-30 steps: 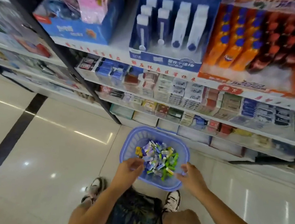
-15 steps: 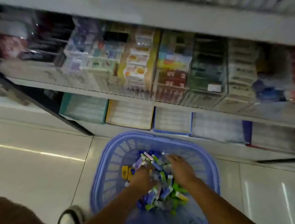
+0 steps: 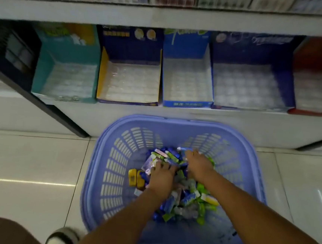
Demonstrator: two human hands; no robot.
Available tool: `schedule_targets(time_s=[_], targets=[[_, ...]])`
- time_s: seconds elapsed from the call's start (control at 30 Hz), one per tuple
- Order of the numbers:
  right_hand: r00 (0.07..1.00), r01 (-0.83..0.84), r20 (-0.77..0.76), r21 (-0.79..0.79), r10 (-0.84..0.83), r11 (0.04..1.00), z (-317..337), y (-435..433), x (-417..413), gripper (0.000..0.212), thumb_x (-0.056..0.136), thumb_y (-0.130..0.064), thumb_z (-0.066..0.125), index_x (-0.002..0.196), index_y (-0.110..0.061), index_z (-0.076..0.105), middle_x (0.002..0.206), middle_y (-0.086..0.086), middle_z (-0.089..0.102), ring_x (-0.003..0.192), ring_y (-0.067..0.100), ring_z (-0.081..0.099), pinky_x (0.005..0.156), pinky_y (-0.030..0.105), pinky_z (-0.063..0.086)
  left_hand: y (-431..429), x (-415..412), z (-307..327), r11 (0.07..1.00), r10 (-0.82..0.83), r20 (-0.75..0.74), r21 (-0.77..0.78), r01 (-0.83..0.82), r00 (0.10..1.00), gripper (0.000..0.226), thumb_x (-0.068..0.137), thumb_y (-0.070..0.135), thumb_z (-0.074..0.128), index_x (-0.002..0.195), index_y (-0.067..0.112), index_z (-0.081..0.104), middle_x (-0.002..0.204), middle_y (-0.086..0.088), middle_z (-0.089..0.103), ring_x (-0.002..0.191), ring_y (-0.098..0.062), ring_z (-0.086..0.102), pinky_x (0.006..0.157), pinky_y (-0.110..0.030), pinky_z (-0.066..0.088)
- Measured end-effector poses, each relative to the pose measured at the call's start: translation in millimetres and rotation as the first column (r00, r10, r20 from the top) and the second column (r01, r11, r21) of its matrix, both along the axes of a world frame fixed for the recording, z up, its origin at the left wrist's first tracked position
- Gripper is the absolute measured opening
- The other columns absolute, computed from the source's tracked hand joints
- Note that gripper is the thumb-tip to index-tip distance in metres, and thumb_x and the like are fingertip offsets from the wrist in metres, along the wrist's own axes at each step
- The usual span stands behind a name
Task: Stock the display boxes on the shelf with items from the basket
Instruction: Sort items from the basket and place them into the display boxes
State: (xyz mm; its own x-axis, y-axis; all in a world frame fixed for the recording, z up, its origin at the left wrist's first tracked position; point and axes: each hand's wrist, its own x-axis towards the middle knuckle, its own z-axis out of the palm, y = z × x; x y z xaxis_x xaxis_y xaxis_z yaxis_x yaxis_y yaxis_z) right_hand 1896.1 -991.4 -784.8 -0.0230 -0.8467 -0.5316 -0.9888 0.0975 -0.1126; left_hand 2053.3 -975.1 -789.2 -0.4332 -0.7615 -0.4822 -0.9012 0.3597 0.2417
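A lavender plastic basket (image 3: pixel 102 155) stands on the floor below the lowest shelf. It holds a pile of small packets (image 3: pixel 190 200) in green, blue, lilac and yellow. Both my hands are down in the pile. My left hand (image 3: pixel 161 177) lies on lilac and blue packets with its fingertips sunk among them, so its grip is hidden. My right hand (image 3: pixel 199 164) rests flat on the far side of the pile, fingers stretched towards a blue-and-white packet (image 3: pixel 184 148). On the shelf stand open display boxes: teal (image 3: pixel 44 68), yellow-sided navy (image 3: pixel 101 72), blue (image 3: pixel 185 104), navy (image 3: pixel 290 88) and red (image 3: pixel 321 58).
A clear blister tray lines the bottom of each display box. The white shelf edge (image 3: pixel 157 111) runs just beyond the basket. A dark shelf post (image 3: pixel 59 113) slants at the left. My shoe (image 3: pixel 62 238) and knee are at the bottom left on the tiled floor.
The view has dropped and closed in on the lowest shelf and the basket. Both hands went from the basket's near rim into the pile of packets.
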Motion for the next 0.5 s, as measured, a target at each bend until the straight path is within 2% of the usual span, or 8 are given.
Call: schedule_targets(time_s=[0.07, 0.1, 0.2, 0.27, 0.33, 0.37, 0.43, 0.5], targets=[[0.992, 0.090, 0.091, 0.029, -0.092, 0.996, 5, 9, -1, 0.042, 0.093, -0.023, 0.051, 0.132, -0.009, 0.042, 0.127, 0.016, 0.054, 0.113, 0.032, 0.054, 0.086, 0.031, 0.041, 1, 1, 4, 1.000, -0.017, -0.039, 0.012, 0.018, 0.999, 0.058, 0.090, 0.043, 0.055, 0.138, 0.016, 0.040, 0.134, -0.012, 0.049, 0.127, -0.032, 0.037, 0.103, -0.042, 0.030], [0.986, 0.116, 0.113, 0.045, -0.121, 0.992, 6, 13, -1, 0.041, 0.094, -0.023, 0.050, 0.132, -0.010, 0.044, 0.126, 0.015, 0.055, 0.113, 0.031, 0.054, 0.086, 0.031, 0.042, 1, 0, 5, 0.999, -0.031, -0.050, 0.033, 0.033, 0.998, 0.058, 0.089, 0.042, 0.057, 0.138, 0.015, 0.040, 0.132, -0.014, 0.050, 0.126, -0.033, 0.040, 0.103, -0.042, 0.031], [0.970, 0.183, 0.143, 0.091, -0.194, 0.979, 11, 18, -6, 0.057, 0.082, -0.024, 0.068, 0.131, -0.009, 0.045, 0.123, 0.016, 0.057, 0.111, 0.032, 0.056, 0.084, 0.034, 0.046, 2, -6, 5, 0.993, -0.097, -0.045, 0.057, 0.100, 0.994, 0.065, 0.088, 0.044, 0.058, 0.143, 0.020, 0.032, 0.132, -0.015, 0.049, 0.120, -0.036, 0.047, 0.104, -0.045, 0.029], [0.941, 0.260, 0.203, 0.083, -0.272, 0.962, 15, 21, -9, 0.037, 0.079, -0.021, 0.069, 0.112, -0.010, 0.056, 0.108, 0.014, 0.061, 0.103, 0.030, 0.059, 0.075, 0.031, 0.044, 7, -7, -1, 0.982, -0.185, -0.027, 0.043, 0.186, 0.982, 0.064, 0.090, 0.046, 0.053, 0.145, 0.023, 0.029, 0.136, -0.016, 0.044, 0.120, -0.037, 0.047, 0.103, -0.046, 0.030], [0.908, 0.334, 0.240, 0.076, -0.343, 0.939, 17, 22, -15, 0.011, 0.082, -0.019, 0.063, 0.090, -0.014, 0.057, 0.091, 0.012, 0.058, 0.094, 0.030, 0.060, 0.069, 0.031, 0.042, 9, -5, -7, 0.966, -0.252, -0.041, 0.050, 0.253, 0.967, 0.060, 0.094, 0.046, 0.049, 0.146, 0.025, 0.028, 0.140, -0.017, 0.038, 0.116, -0.040, 0.049, 0.094, -0.046, 0.041], [0.890, 0.366, 0.259, 0.089, -0.376, 0.927, 18, 22, -18, 0.012, 0.084, -0.020, 0.060, 0.093, -0.013, 0.058, 0.094, 0.013, 0.058, 0.096, 0.031, 0.060, 0.071, 0.032, 0.042, 8, -3, -8, 0.961, -0.266, -0.067, 0.065, 0.270, 0.962, 0.059, 0.095, 0.046, 0.047, 0.146, 0.025, 0.027, 0.140, -0.017, 0.037, 0.113, -0.041, 0.051, 0.087, -0.045, 0.044], [0.797, 0.484, 0.343, 0.131, -0.497, 0.865, 23, 17, -23, 0.036, 0.088, -0.024, 0.060, 0.120, -0.008, 0.054, 0.115, 0.017, 0.058, 0.094, 0.030, 0.059, 0.079, 0.037, 0.045, 5, 2, -10, 0.955, -0.270, -0.130, 0.089, 0.282, 0.954, 0.058, 0.095, 0.047, 0.046, 0.146, 0.024, 0.029, 0.139, -0.015, 0.039, 0.109, -0.039, 0.055, 0.079, -0.044, 0.047], [0.650, 0.567, 0.476, 0.215, -0.593, 0.795, 29, 6, -22, 0.043, 0.089, -0.023, 0.061, 0.127, -0.007, 0.050, 0.112, 0.020, 0.057, 0.071, 0.025, 0.054, 0.072, 0.039, 0.045, 5, 6, -6, 0.966, -0.205, -0.210, 0.115, 0.232, 0.956, 0.053, 0.095, 0.044, 0.048, 0.141, 0.021, 0.037, 0.133, -0.013, 0.045, 0.108, -0.036, 0.056, 0.078, -0.043, 0.048]])
